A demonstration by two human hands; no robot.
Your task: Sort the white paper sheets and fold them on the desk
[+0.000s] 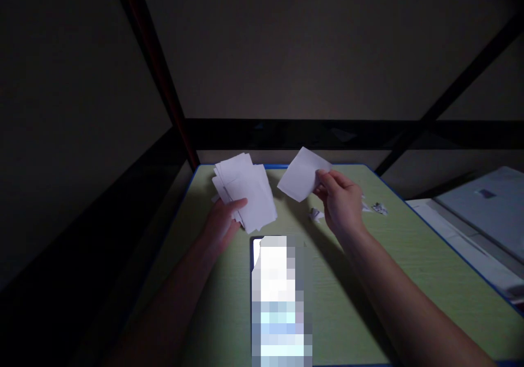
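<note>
My left hand (pixel 223 219) grips a loose stack of white paper sheets (pixel 249 192), fanned unevenly, with the thumb on top and the other fingers mostly hidden beneath. A single white paper sheet (pixel 301 176) is pinched by its right corner between the thumb and fingers of my right hand (pixel 339 197). Both hands are held above the far half of the table, with the single sheet apart from the stack. Just below and left of my right hand lies a crumpled piece of paper (pixel 315 214).
The green table (pixel 221 290) has a blue edge. A lit phone-like screen (pixel 256 252), mostly pixelated, lies at the near middle. Another crumpled paper (pixel 380 208) rests right of my right hand. A grey laptop-like object (pixel 483 203) sits beyond the right edge; dark walls surround the table.
</note>
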